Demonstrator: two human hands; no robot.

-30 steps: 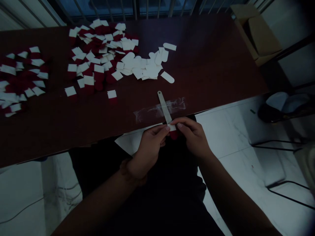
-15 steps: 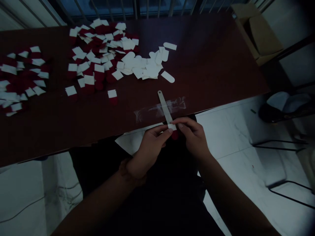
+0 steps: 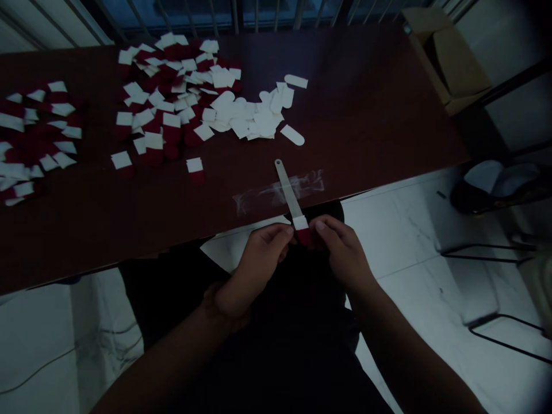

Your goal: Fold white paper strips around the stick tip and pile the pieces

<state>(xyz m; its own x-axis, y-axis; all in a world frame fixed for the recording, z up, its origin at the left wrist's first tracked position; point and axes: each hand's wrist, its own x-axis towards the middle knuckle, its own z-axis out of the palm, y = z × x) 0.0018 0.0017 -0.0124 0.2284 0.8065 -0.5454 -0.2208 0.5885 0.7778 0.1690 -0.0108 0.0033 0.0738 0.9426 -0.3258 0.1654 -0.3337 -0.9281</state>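
A flat pale metal strip [image 3: 288, 188] with a hole at its far end is taped to the table and sticks out past the front edge. Over its near end sits a small red cloth piece with a white top band [image 3: 302, 224]. My left hand [image 3: 261, 256] pinches this red-and-white piece at its left edge. On the right edge, thumb and fingers of my right hand [image 3: 345, 250] are closed on it, partly hiding the red part. Clear tape [image 3: 311, 183] crosses the strip on the tabletop.
Heaps of similar red-and-white pieces [image 3: 171, 122] lie at the back and far left of the dark table [image 3: 366, 115]. White round-ended cards [image 3: 259, 119] are piled beside them. A cardboard box [image 3: 461, 63] stands at the right end, below a barred window.
My fingers have moved off the top of the strip's near end to the two sides of the red-and-white piece. More of its white band and red cloth now shows.
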